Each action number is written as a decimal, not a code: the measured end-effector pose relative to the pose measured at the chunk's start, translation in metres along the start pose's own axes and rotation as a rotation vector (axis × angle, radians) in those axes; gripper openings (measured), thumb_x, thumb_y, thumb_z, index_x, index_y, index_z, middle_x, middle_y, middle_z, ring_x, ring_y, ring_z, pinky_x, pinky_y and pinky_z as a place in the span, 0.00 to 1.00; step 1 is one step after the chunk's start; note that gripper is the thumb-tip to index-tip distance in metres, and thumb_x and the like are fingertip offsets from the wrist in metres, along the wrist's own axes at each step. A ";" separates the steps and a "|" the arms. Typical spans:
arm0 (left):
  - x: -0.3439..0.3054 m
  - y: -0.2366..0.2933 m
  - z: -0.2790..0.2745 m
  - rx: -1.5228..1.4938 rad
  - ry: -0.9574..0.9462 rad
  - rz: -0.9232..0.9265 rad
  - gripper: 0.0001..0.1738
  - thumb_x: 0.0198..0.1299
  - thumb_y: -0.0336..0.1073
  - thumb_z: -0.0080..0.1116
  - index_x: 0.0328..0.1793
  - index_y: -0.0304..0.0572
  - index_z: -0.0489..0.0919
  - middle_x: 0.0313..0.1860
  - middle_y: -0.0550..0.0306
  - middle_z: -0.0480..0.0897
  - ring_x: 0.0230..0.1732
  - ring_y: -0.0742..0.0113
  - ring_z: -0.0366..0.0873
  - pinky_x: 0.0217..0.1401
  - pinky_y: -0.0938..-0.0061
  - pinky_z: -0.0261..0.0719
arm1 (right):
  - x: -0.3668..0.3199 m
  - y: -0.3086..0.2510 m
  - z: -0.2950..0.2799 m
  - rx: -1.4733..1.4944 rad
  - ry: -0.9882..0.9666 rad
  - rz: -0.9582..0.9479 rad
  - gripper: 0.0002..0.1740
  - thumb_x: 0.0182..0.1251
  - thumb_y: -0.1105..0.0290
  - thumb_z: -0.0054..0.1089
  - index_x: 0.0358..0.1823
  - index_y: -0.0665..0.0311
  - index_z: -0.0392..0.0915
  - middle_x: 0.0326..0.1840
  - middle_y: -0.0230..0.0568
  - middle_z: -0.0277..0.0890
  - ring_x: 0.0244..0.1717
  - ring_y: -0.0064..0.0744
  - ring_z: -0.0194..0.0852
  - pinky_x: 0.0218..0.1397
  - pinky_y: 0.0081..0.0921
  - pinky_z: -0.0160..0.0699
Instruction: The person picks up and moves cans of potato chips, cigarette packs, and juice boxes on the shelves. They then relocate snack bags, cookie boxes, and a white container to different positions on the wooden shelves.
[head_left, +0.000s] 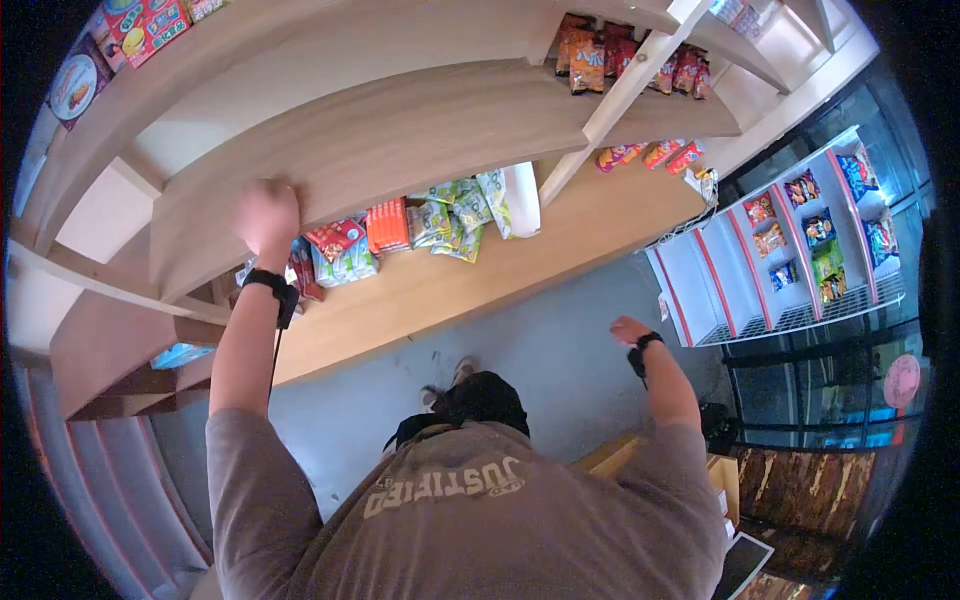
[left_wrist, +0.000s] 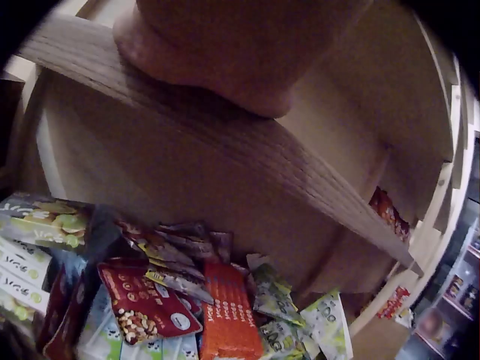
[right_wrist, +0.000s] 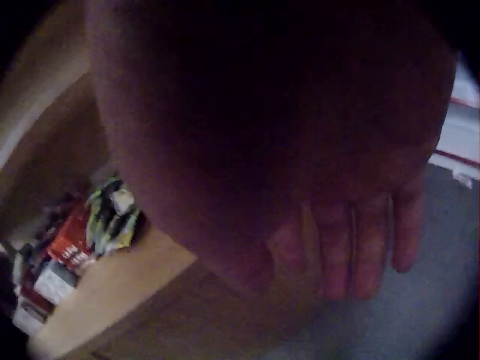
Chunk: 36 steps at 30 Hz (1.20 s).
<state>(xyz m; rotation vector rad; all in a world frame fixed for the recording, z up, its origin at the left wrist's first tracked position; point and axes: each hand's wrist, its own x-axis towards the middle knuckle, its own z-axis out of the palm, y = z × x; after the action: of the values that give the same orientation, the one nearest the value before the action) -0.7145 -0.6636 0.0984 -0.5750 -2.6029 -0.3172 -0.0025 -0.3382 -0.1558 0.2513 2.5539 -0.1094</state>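
My left hand [head_left: 267, 214], blurred in the head view, is at the front edge of the upper wooden shelf [head_left: 380, 135]. In the left wrist view the heel of that hand [left_wrist: 202, 64] overlaps the shelf edge [left_wrist: 247, 142], and its fingers are hidden. Below it lie a dark red snack pouch [left_wrist: 146, 304], orange-red packs [left_wrist: 225, 311] and green-white bags [left_wrist: 277, 296]. Out to the right, my right hand [head_left: 630, 330] hangs over the floor. The right wrist view shows its fingers [right_wrist: 367, 251] loosely extended, with nothing held.
The lower counter [head_left: 420, 300] carries the packs and a white bin [head_left: 521, 200]. Orange snack bags [head_left: 587, 60] stand on the upper shelf at the far right. A white rack [head_left: 740, 270] with snack bags is at right. Boxes [head_left: 145, 30] sit at upper left.
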 end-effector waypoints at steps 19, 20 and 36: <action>-0.007 0.002 -0.015 -0.008 -0.062 -0.024 0.29 0.57 0.53 0.49 0.56 0.40 0.71 0.56 0.47 0.73 0.61 0.49 0.67 0.63 0.54 0.60 | -0.059 -0.272 0.109 1.892 -0.104 0.740 0.24 0.67 0.57 0.47 0.59 0.63 0.65 0.52 0.51 0.75 0.46 0.44 0.79 0.44 0.44 0.80; -0.007 0.003 -0.016 -0.016 -0.051 -0.010 0.29 0.57 0.53 0.49 0.56 0.40 0.71 0.56 0.47 0.73 0.61 0.49 0.67 0.63 0.54 0.60 | -0.056 -0.271 0.117 1.903 -0.085 0.737 0.24 0.67 0.57 0.47 0.59 0.63 0.65 0.52 0.51 0.75 0.46 0.44 0.79 0.44 0.44 0.80; -0.002 0.017 0.005 -0.230 0.068 0.072 0.27 0.49 0.47 0.60 0.55 0.45 0.72 0.55 0.46 0.72 0.57 0.45 0.70 0.59 0.54 0.67 | -0.047 -0.145 0.089 1.919 0.427 0.768 0.19 0.63 0.58 0.55 0.47 0.64 0.73 0.35 0.42 0.80 0.32 0.34 0.80 0.32 0.31 0.79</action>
<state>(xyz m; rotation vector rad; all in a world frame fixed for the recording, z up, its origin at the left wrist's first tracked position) -0.7074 -0.6474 0.0947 -0.7206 -2.4902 -0.6076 0.0538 -0.4991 -0.2008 1.9315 1.5271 -2.2299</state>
